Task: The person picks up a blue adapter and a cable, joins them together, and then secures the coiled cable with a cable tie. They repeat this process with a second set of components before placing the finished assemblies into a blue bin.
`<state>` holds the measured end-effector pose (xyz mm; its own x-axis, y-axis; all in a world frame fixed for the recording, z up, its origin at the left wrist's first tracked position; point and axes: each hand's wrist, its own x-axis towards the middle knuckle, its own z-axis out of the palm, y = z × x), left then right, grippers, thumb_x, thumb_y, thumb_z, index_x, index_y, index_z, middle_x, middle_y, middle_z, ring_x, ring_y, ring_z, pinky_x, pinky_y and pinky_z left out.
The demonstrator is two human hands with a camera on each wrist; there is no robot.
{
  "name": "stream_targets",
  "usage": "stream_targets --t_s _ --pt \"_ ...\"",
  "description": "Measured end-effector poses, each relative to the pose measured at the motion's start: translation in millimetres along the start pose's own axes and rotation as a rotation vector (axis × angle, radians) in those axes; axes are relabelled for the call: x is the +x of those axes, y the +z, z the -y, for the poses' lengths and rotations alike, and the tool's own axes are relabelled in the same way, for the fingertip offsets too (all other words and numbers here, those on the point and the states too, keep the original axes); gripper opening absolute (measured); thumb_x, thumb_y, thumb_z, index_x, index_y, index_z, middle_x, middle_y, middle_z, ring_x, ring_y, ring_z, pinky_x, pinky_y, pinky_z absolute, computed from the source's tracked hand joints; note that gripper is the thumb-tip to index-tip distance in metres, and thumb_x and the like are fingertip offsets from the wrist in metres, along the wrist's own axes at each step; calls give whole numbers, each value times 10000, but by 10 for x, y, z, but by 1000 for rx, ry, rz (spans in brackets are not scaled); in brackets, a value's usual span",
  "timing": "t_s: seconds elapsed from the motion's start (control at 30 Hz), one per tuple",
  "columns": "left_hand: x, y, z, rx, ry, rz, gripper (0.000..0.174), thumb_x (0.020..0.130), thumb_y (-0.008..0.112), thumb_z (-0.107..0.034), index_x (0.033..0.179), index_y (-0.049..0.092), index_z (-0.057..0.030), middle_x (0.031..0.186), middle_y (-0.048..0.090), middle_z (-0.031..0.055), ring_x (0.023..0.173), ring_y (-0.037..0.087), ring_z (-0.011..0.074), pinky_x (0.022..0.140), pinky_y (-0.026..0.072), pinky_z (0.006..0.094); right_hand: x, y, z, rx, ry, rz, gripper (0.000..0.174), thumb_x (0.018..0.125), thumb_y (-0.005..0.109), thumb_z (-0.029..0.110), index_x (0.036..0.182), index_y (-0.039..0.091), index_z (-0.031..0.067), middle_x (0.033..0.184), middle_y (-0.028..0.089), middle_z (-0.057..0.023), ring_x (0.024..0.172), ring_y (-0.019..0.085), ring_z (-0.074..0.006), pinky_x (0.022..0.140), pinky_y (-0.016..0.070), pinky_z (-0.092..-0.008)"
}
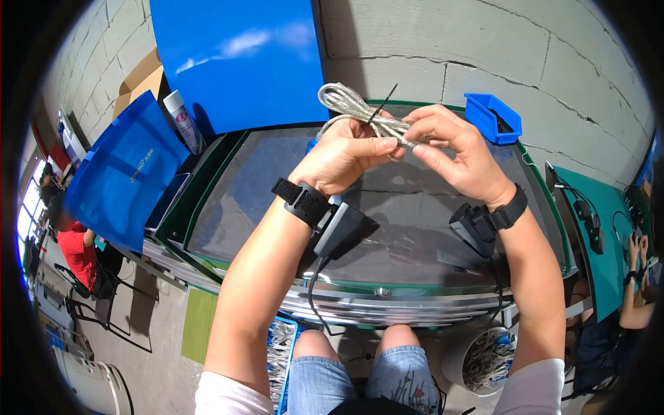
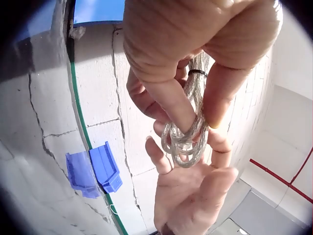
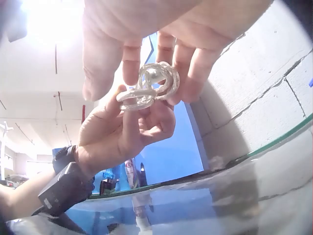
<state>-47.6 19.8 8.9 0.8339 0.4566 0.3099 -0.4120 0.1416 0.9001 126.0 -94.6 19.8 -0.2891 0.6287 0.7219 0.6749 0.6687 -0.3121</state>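
A coiled bundle of silvery, clear-jacketed cable (image 1: 346, 101) is held above the dark tabletop. My left hand (image 1: 346, 153) grips it near the middle, thumb pressed along the strands. Just past the loops a black cable tie (image 1: 373, 116) circles the bundle, its thin tail sticking up. My right hand (image 1: 456, 149) is at the bundle's right end, fingers bent loosely around the short loops (image 3: 151, 88). In the right wrist view its thumb stands apart from the cable, while other fingertips are right at the loops.
A blue bin (image 1: 492, 119) stands at the table's back right. A spray can (image 1: 185, 123) and blue panels are at the left. Below the table are a white bucket (image 1: 453, 360) of cables and a blue crate (image 1: 296, 332) of cables. Other people sit at both sides.
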Motion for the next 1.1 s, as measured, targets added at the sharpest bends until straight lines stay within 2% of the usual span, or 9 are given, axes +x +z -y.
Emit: stream_targets --t_s 0.07,0.27,0.5,0.6,0.67,0.7,0.8,1.0,1.1 --pt "-14 28 -41 33 -23 25 412 745 699 -34 1094 484 4 944 605 90 817 617 170 802 508 290 -17 25 -65 262 117 -91 145 847 542 21 987 561 50 1023 553 -59 861 564 -117 699 478 -245" --pt "-5 -21 -26 96 -34 63 466 735 721 -56 1126 476 4 956 601 85 831 605 163 805 500 305 -19 28 -91 259 119 -83 189 874 431 -39 999 555 32 1012 552 -47 891 575 -125 724 519 -249" --pt "-35 28 -46 133 7 50 511 721 739 -66 1148 464 -3 986 593 73 852 593 153 811 494 318 -9 -4 -65 286 132 -74 212 869 406 -54 984 564 26 1013 543 -47 906 569 -135 756 529 -257" --pt "-26 41 -28 134 46 7 499 718 737 -55 1140 476 2 988 597 68 866 596 153 819 494 306 -19 8 -101 273 117 -70 189 872 427 -27 978 572 33 1007 536 -43 898 556 -125 739 510 -256" --pt "-19 35 -20 118 40 -17 474 718 731 -40 1127 496 5 999 603 74 888 600 156 822 494 297 -28 19 -146 214 69 -79 134 842 574 67 973 557 46 1003 528 -42 876 547 -130 716 481 -257" --pt "-13 34 -10 118 41 -17 474 718 731 -40 1127 496 5 999 603 74 888 600 156 822 494 297 -22 23 -115 213 68 -79 134 842 574 67 973 557 46 1003 528 -42 876 547 -130 716 481 -257" --pt "-2 34 10 92 67 -49 441 726 722 -30 1112 513 4 1009 608 80 901 603 157 817 496 288 4 39 -21 -42 -2 -109 434 666 790 205 969 515 61 978 533 -52 851 561 -166 704 474 -262" --pt "10 67 28 136 112 -52 419 735 720 -34 1103 522 1 1006 610 84 898 604 155 817 494 278 0 69 -34 -98 -36 -165 367 711 749 152 990 532 55 1002 569 -67 837 595 -182 706 513 -307" --pt "12 64 33 103 120 -76 411 733 725 -35 1092 529 0 1002 612 82 898 605 155 812 493 271 -6 108 -33 -45 -21 -177 316 747 710 108 1013 552 49 1034 577 -72 855 596 -180 707 516 -293"
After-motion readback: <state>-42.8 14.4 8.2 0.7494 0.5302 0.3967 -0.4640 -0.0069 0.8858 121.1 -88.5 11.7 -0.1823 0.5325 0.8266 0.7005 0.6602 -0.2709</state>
